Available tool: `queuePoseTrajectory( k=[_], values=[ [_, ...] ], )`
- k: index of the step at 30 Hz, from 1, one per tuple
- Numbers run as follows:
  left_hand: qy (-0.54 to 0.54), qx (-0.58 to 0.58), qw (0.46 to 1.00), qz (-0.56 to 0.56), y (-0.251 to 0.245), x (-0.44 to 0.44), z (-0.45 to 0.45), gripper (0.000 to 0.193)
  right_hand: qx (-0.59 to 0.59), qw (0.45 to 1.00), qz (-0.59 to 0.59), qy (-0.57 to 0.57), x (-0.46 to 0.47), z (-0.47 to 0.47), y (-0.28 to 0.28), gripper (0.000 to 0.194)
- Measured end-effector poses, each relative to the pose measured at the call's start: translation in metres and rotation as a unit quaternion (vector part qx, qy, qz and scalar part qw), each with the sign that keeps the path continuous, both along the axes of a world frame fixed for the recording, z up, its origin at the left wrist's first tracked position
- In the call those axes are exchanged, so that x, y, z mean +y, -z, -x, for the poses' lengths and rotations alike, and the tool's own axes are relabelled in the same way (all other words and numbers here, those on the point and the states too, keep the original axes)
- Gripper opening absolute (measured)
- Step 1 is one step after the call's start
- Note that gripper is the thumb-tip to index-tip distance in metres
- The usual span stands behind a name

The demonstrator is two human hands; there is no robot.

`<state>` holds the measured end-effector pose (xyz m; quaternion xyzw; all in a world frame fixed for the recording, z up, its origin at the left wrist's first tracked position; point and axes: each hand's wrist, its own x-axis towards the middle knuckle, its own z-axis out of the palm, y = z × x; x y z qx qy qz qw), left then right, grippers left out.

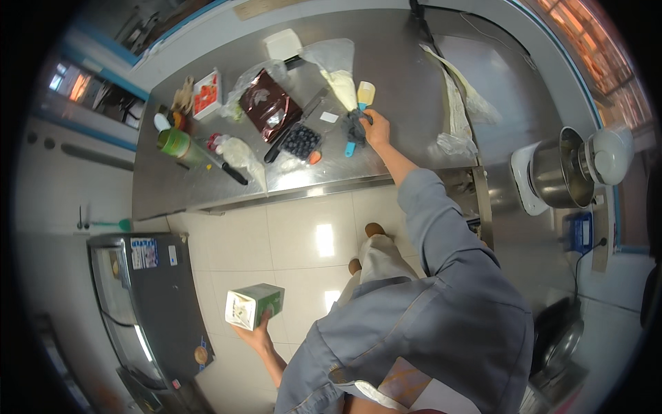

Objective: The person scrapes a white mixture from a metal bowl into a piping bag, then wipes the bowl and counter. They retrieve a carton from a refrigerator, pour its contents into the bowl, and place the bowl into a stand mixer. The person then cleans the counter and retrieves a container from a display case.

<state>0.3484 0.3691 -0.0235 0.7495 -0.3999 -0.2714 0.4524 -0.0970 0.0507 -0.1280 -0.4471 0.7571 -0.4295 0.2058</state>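
My left hand grips a green and white carton over the tiled floor, away from the counter. At the stainless steel counter, the fingers of my right hand pinch a dark grey cloth. Under that cloth lies a spatula with a blue handle and a cream-coloured blade. A clear piping bag of pale cream reaches down to the cloth. Left of it are a box of blueberries, a strawberry piece and a dark brown foil bag.
A second filled piping bag, a black-handled knife, a green container and a tray of red fruit stand at the left. Used piping bags lie right. A mixer bowl stands far right, a dark appliance lower left.
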Motion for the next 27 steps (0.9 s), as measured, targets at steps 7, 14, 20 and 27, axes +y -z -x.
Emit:
queuePoseTrajectory(
  k=[7, 14, 20, 27],
  values=[
    [0.0, 0.121, 0.993, 0.007, -0.006, -0.059, 0.052, 0.083, 0.024, 0.982, 0.128, 0.135, 0.035, 0.118, -0.088, 0.038],
    [0.042, 0.144, 0.989, -0.004, -0.01, -0.147, 0.108, 0.083, 0.265, 0.957, -0.113, 0.038, 0.03, 0.137, -0.033, 0.041],
    [0.04, 0.17, 0.984, -0.012, 0.001, -0.18, 0.121, 0.085, 0.234, 0.938, -0.244, 0.078, -0.028, 0.121, 0.027, 0.059],
    [-0.001, 0.193, 0.981, 0.016, -0.006, -0.183, 0.132, 0.079, 0.256, 0.932, -0.21, 0.148, -0.162, 0.213, 0.053, 0.056]
  ],
)
